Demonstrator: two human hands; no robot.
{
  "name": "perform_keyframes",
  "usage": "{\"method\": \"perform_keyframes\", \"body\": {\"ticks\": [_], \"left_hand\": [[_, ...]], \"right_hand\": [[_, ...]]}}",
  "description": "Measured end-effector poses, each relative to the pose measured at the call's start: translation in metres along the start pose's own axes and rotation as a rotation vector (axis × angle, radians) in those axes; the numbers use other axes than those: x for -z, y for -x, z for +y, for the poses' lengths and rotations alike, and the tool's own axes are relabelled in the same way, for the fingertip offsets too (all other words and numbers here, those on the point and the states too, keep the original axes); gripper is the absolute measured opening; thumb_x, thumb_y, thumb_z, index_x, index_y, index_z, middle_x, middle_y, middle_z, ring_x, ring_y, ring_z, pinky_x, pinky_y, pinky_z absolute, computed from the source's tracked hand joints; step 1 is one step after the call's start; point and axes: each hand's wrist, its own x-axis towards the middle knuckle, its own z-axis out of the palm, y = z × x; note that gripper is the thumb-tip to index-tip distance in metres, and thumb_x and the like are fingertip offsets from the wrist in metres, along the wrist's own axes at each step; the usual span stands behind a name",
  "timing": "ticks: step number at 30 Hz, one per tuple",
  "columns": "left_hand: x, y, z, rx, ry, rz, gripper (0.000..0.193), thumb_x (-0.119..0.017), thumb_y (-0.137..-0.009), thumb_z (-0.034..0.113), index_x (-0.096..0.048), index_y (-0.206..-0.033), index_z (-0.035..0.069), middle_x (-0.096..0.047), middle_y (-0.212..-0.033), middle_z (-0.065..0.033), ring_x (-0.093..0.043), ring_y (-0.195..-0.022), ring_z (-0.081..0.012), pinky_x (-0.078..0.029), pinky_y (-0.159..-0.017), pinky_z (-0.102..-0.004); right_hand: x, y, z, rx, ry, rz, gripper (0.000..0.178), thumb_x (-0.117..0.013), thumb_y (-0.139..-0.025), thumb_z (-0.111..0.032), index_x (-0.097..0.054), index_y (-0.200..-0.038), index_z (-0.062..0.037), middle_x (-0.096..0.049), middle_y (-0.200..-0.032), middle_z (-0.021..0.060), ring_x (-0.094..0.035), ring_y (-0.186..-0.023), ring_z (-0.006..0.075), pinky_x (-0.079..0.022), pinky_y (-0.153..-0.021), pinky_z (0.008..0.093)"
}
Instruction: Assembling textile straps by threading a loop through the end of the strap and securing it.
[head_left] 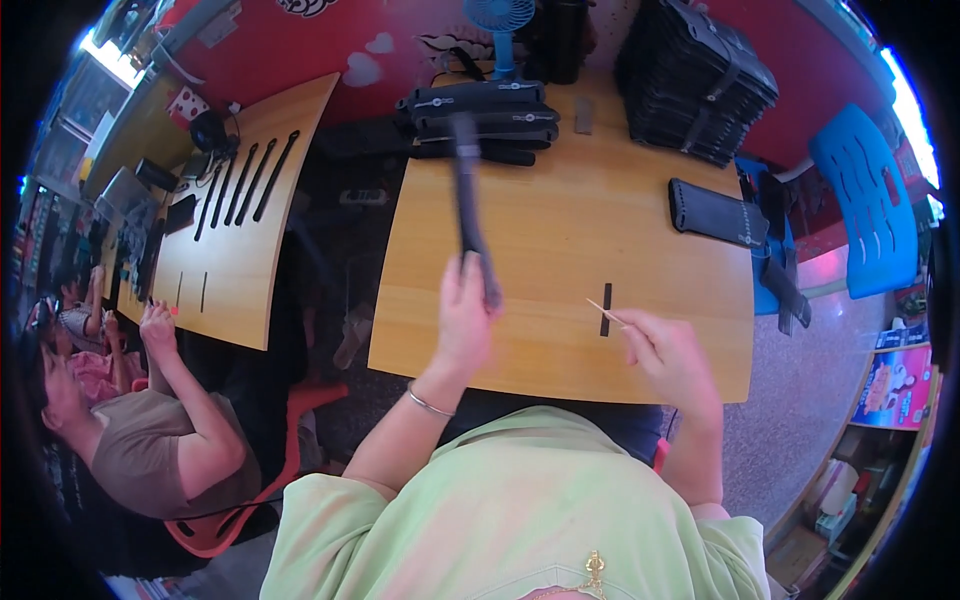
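Over the left part of the wooden table, my left hand [466,310] is closed around a long black strap [466,190], held lengthwise and smeared by motion toward its far end. My right hand [660,350] pinches a thin, pale wooden stick [606,311], whose tip points to the left. Beneath that stick lies a short, narrow black strip [606,325] on the tabletop. At the far left edge are several folded black straps [480,118] in a pile, beyond the strap in my left hand.
A tall stack of black cases [695,80] stands at the back right, with a single black case [717,213] nearer. A blue fan [501,30] is at the back. On the left, a person [170,440] sits at another table [240,290] bearing several straps. A blue chair [865,200] stands right.
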Motion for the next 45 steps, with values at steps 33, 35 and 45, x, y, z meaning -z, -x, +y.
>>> {"method": "perform_keyframes", "body": {"ticks": [33,35,45], "left_hand": [[-0.003,0.032,0.003,0.282,-0.161,-0.589,0.015,-0.041,-0.099,0.02,-0.044,-0.097,0.006,-0.043,-0.069,0.0017,-0.043,-0.058,-0.0058,-0.037,-0.05,-0.0207],[0.002,0.03,0.01,0.341,-0.195,-0.648,0.015,-0.042,-0.098,0.02,-0.044,-0.095,0.005,-0.042,-0.069,0.0022,-0.041,-0.057,-0.0051,-0.035,-0.049,-0.0204],[0.063,0.024,0.046,0.528,-0.434,-0.822,0.016,-0.048,-0.096,0.02,-0.045,-0.097,0.004,-0.037,-0.07,0.0061,-0.031,-0.058,-0.0014,-0.027,-0.048,-0.0161]], "right_hand": [[-0.046,-0.015,-0.005,0.501,-0.523,0.312,0.029,-0.061,-0.074,0.013,-0.068,-0.097,-0.0031,-0.064,-0.093,0.0078,-0.063,-0.078,0.012,-0.051,-0.061,0.0231],[-0.035,-0.013,0.002,0.244,-0.72,0.222,0.019,-0.057,-0.081,0.009,-0.066,-0.094,-0.0012,-0.067,-0.089,0.0077,-0.061,-0.079,0.0089,-0.046,-0.059,0.0176],[0.029,-0.019,0.069,-0.04,-0.891,0.707,0.011,-0.057,-0.091,-0.009,-0.067,-0.091,-0.0052,-0.046,-0.063,-0.0101,-0.031,-0.052,-0.0009,-0.02,-0.046,0.0183]]}}
